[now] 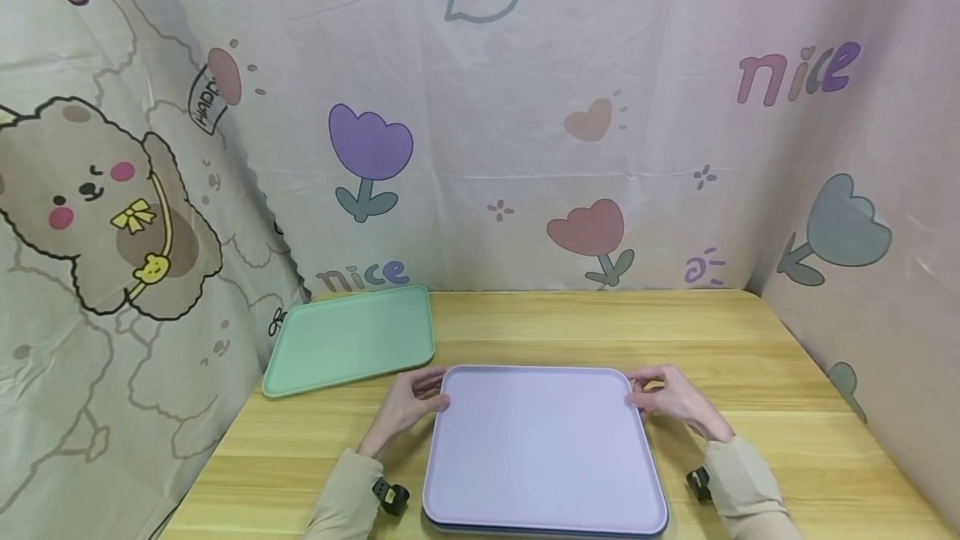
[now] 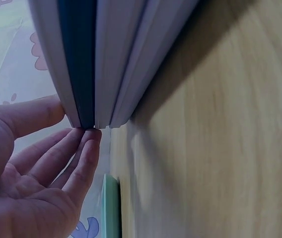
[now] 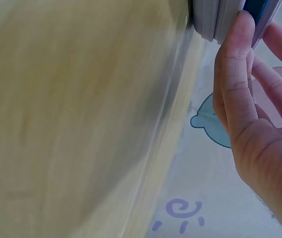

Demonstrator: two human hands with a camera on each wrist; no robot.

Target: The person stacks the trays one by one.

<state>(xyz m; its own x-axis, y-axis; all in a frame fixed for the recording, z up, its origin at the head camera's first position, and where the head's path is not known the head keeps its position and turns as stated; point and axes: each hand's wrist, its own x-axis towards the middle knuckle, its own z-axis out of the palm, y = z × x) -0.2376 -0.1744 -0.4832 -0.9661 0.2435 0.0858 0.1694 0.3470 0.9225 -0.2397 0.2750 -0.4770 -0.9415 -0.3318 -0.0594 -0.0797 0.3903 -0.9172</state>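
A stack of rectangular trays lies on the table, with a lavender tray [image 1: 542, 448] on top. Under it the left wrist view shows a dark blue tray [image 2: 80, 59] and paler trays [image 2: 117, 59] below that. My left hand [image 1: 408, 401] pinches the upper left edge near the far corner, thumb on the lavender rim and fingertips by the blue tray's edge. At the far right corner my right hand [image 1: 670, 398] does likewise, its thumb on the top rim. In the right wrist view its fingers [image 3: 236, 74] reach the side of the stack beside the blue tray.
A light green tray [image 1: 352, 342] lies at the back left of the wooden table [image 1: 585, 323]. Patterned cloth [image 1: 480, 107] hangs behind the table and along both sides. Each wrist wears a small black device, such as the one [image 1: 392, 496] on the left.
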